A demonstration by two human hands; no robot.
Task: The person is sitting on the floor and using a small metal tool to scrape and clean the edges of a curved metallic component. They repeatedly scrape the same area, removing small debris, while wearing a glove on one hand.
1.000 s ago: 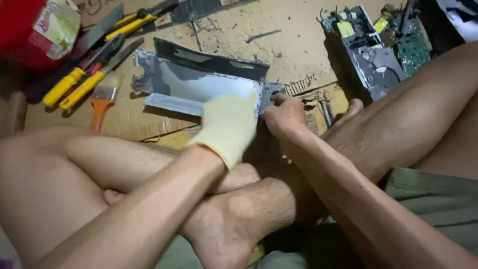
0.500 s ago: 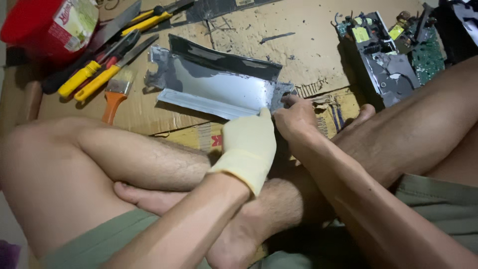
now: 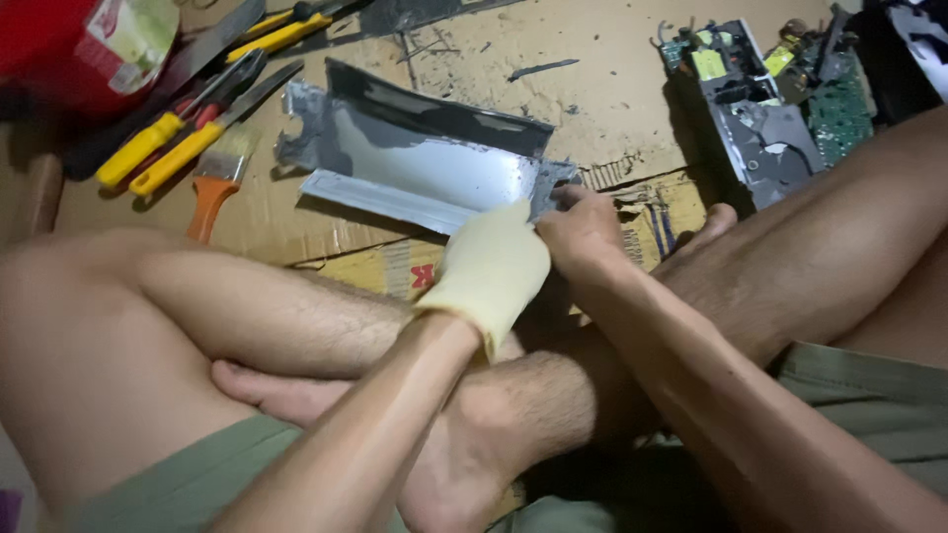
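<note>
The bent metal sheet [image 3: 425,163] lies on the cardboard [image 3: 612,89], its long axis running up-left away from both hands. The gloved left hand [image 3: 491,265] presses its near right corner; the bare right hand [image 3: 583,229] pinches the same end, equally close.

Dim warm light, glare on the metal sheet [image 3: 434,168], soft blur throughout, dark corners.

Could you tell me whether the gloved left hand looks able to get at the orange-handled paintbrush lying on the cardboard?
Probably yes: the left hand rests on the bent metal sheet, and the paintbrush lies beyond the sheet's left end on open cardboard, nothing covering it.
</note>
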